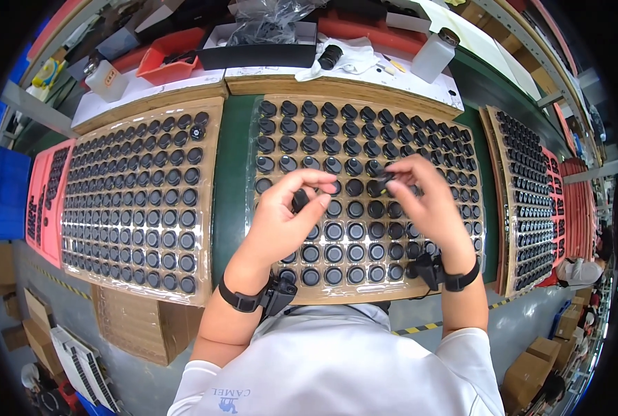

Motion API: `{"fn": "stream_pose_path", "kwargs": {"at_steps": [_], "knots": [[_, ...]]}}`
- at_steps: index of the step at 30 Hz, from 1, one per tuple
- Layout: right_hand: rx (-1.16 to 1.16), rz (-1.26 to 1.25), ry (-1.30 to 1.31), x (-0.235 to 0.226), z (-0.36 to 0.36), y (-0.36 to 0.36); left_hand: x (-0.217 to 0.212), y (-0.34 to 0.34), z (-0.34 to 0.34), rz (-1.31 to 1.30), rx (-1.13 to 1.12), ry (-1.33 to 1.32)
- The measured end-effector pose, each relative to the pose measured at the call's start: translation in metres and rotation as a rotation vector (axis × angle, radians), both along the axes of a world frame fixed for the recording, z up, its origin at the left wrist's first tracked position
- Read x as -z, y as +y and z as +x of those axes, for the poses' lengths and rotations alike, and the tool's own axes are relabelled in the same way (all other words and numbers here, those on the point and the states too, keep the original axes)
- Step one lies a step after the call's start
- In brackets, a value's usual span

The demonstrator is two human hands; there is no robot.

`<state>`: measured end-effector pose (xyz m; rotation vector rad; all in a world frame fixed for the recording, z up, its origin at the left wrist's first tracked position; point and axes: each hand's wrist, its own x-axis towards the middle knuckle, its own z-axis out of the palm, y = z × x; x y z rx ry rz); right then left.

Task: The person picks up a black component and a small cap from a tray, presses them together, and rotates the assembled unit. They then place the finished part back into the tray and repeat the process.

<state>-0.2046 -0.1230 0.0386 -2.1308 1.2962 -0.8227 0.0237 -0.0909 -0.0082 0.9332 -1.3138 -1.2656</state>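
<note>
A clear plastic tray (354, 294) on cardboard lies in front of me, filled with rows of small black cylindrical parts (355, 231). Over its left middle is my left hand (288, 211), its fingers curled round one black cylindrical part (300, 200) against the palm. Thumb and forefinger of that hand are a little apart. My right hand (425, 197), slightly blurred, hovers over the tray's centre right and pinches another black part (385, 183) between thumb and fingers. Whether that part touches the ones beneath it, I cannot tell. Each wrist wears a black strap with a small device.
To the left lies another filled tray (139, 292); a stack of filled trays (504, 208) stands at right. Behind are a red bin (169, 66), two translucent bottles (435, 55) (106, 80), a white cloth (354, 57) and a black box (253, 59) holding plastic bags.
</note>
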Motion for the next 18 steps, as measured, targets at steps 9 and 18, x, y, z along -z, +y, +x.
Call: {"fn": "stream_pose_path", "kwargs": {"at_steps": [9, 18], "knots": [[-0.306, -0.321, 0.006, -0.008, 0.046, 0.013, -0.004, 0.001, 0.005, -0.138, 0.070, 0.083], [-0.281, 0.830, -1.280, 0.024, 0.050, 0.023, -0.006, -0.001, 0.007, -0.166, 0.101, 0.239]]}}
